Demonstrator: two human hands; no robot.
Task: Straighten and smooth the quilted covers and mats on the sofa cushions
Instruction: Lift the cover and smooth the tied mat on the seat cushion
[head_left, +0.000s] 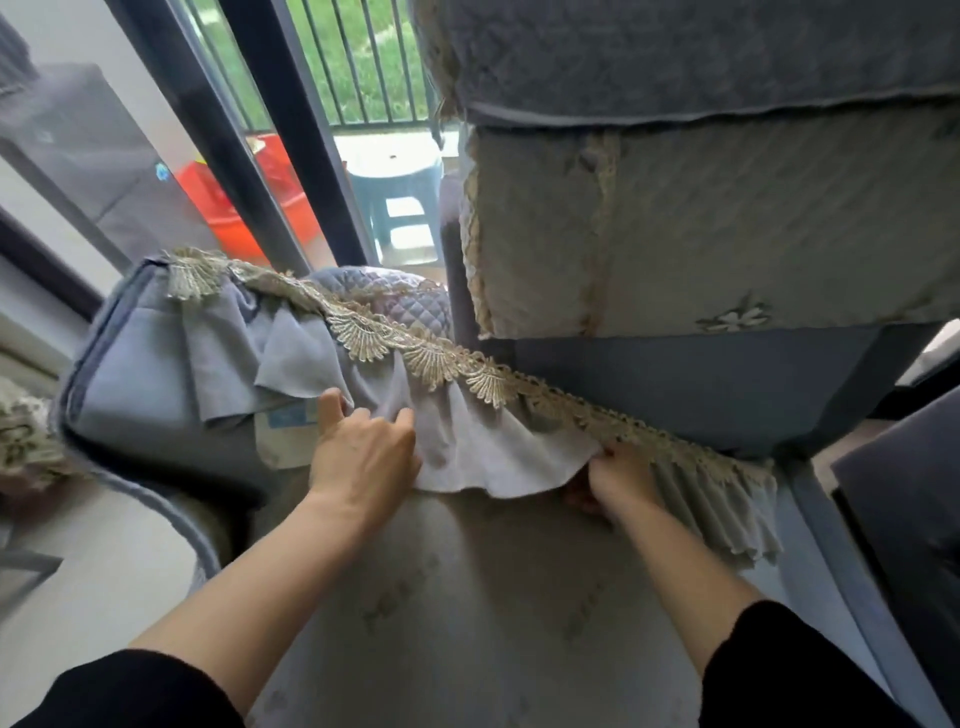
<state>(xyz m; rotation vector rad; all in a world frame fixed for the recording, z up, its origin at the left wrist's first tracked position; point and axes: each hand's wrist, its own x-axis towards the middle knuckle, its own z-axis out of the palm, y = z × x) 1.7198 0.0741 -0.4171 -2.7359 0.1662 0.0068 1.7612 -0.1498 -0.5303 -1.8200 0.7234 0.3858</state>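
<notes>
Where gold lace (426, 358) crosses mid-frame, the cover (384, 306) ruffles (pale, creased); left hand (363, 452) clutches the frill (493, 457), right hand (621, 478) pinches its edge.

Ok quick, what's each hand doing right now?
The left hand grips the cover's ruffle.
The right hand grips the same ruffle, just below the lace trim.

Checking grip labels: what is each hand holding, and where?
Both hold the sofa cover by its frill: the left hand grips a bunch of it, the right hand pinches it under the lace trim.
</notes>
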